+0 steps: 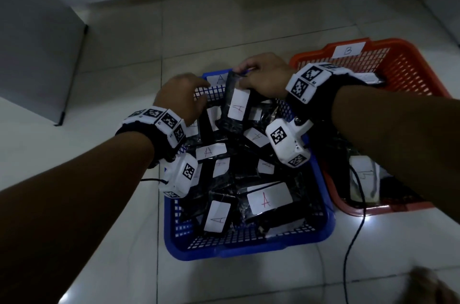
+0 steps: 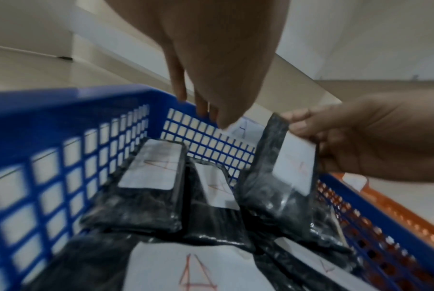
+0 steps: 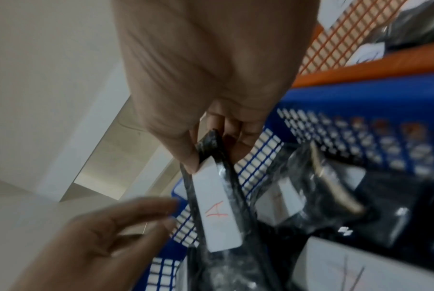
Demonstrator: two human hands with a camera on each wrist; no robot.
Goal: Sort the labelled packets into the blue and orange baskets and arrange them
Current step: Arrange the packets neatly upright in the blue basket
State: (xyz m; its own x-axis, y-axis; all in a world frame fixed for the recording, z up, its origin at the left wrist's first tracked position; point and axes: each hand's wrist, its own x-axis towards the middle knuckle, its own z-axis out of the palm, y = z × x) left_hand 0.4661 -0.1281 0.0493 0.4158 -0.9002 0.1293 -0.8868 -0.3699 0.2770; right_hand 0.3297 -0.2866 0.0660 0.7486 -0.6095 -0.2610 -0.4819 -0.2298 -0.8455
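Observation:
The blue basket (image 1: 249,251) labelled A sits on the floor and holds several black packets with white A labels. At its far wall my right hand (image 1: 242,77) pinches the top edge of one black A packet (image 1: 237,104), which hangs upright over the others. The thumb and fingers of the right hand (image 3: 210,149) close on that packet (image 3: 218,206). My left hand (image 1: 199,88) is to its left, its fingers (image 2: 203,106) straight and touching the far rim of the blue basket (image 2: 61,110); it holds nothing. The orange basket (image 1: 408,64), labelled B, stands to the right.
The orange basket holds a packet with a white label (image 1: 363,179) near its front. A black cable (image 1: 353,236) trails over the tiled floor in front of the baskets. A grey panel (image 1: 37,42) stands at the left, and a wall runs along the back.

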